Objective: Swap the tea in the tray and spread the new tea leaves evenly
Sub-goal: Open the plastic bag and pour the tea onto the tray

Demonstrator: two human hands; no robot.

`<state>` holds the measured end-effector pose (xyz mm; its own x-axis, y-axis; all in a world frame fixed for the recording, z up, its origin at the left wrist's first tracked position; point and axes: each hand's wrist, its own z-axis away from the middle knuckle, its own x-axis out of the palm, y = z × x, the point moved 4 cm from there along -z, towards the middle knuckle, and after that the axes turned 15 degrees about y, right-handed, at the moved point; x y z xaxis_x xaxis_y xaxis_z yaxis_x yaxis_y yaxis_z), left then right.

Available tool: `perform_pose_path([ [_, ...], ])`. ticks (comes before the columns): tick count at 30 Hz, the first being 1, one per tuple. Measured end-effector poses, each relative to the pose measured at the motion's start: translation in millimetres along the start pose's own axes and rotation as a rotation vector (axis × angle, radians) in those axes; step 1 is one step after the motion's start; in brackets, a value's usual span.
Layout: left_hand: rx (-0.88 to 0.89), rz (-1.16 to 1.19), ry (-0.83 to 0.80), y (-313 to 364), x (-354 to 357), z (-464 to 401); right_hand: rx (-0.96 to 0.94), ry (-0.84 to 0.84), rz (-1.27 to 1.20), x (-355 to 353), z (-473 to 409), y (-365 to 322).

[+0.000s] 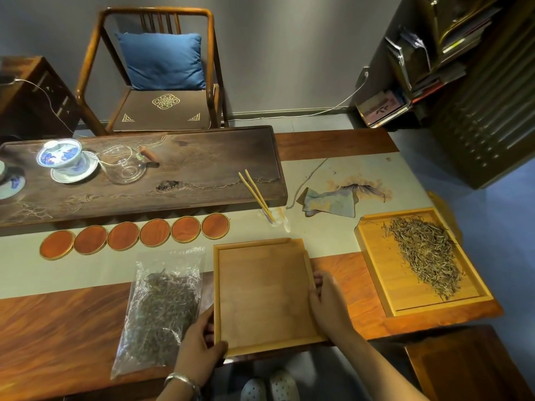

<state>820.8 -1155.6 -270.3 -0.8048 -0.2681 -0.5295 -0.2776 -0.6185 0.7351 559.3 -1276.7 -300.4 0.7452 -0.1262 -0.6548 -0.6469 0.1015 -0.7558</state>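
Note:
An empty wooden tray [262, 293] lies flat at the table's near edge, in front of me. My left hand [199, 342] grips its near left corner and my right hand [325, 302] holds its right rim. To its left lies a clear plastic bag of dark tea leaves [160, 308]. Further right, a second, lighter wooden tray [376, 256] holds a pile of pale green tea leaves [425, 253], heaped toward its right side.
A row of several round wooden coasters [136, 235] lies behind the bag. Bamboo tongs [256, 195] lean on a dark tea board [202, 166] carrying a lidded porcelain cup [62, 157] and a glass pitcher [124, 166]. A folded cloth [330, 202] lies on the runner.

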Motion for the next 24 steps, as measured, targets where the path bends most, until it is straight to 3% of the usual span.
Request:
perform_pose_path([
  [12,0.051,-0.148,0.036,2.3,1.8,-3.0,-0.018,-0.011,-0.015,-2.5,-2.8,-3.6],
  [24,-0.022,-0.104,0.061,0.2,6.7,-5.9,0.003,-0.010,0.000,-3.0,-4.8,-3.4],
])
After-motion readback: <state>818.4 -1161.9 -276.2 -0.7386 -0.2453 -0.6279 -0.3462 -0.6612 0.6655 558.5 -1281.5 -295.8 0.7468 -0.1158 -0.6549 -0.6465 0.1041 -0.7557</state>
